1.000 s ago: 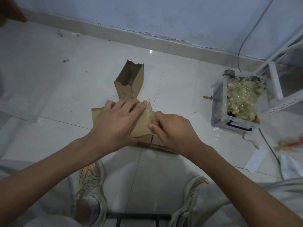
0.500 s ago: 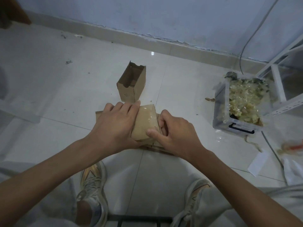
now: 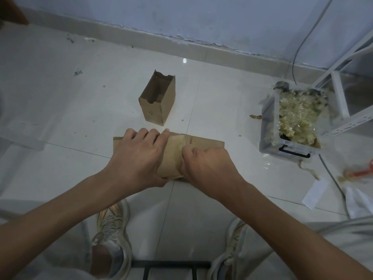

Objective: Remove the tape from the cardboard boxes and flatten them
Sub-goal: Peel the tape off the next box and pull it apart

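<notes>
Your left hand (image 3: 139, 158) lies over the left half of the small taped cardboard box (image 3: 172, 156), fingers curved over its far edge and thumb under the near corner, gripping it. Your right hand (image 3: 205, 162) sits just beside it on the right, fingers curled and pinching at the glossy tape (image 3: 177, 145) on the box's top face. The box rests on flattened cardboard (image 3: 207, 142) on the tiled floor (image 3: 60, 110), between your two hands and just ahead of your shoes (image 3: 113, 231). An open-topped cardboard box (image 3: 157, 102) stands upright on the floor just beyond your hands, apart from them. To the right, well apart, a clear plastic bin (image 3: 268, 126) holds crumpled tape scraps (image 3: 298, 118).
</notes>
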The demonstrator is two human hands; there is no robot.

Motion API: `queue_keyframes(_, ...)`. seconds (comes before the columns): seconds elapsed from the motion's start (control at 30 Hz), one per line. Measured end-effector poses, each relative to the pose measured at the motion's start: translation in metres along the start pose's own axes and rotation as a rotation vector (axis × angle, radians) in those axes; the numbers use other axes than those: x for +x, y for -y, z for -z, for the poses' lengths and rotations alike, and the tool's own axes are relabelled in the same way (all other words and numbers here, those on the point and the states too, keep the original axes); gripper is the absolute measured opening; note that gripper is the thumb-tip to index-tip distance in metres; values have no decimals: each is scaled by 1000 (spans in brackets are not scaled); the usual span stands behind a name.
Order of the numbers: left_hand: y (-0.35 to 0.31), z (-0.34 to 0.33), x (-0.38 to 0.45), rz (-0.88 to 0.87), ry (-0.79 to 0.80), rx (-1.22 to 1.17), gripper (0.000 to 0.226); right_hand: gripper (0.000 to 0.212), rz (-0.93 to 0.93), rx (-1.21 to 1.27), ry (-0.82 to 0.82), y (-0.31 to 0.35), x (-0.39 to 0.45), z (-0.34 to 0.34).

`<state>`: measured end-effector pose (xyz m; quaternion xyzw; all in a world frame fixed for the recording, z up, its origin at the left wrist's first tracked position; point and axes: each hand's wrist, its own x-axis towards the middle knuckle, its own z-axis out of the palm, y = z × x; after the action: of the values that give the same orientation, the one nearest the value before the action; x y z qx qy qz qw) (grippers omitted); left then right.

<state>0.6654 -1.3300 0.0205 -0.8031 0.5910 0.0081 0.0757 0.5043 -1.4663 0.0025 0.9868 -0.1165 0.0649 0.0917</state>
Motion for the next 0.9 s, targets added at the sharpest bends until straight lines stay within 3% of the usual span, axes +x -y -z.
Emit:
queue_keyframes(0.2,-4,-3,2,-32,5,-30,120,33,74,258,99,-8,0,-11)
queue_keyframes(0.4,-2,-2,-3,-24,71,-138,120,29,-182,997,44,-12,-13,-13)
queue_keyframes(0.67,2,1,-6,-14,34,-167,121,32,-408,1341,123,-11,-23,0)
queue_keyframes(0.77,1,3,-3,-5,-9,-142,121,34,-441,1341,81,-10,-16,-1)
queue_keyframes(0.9,0,6,3,4,-68,-89,120,49,-396,923,6,-12,-5,2)
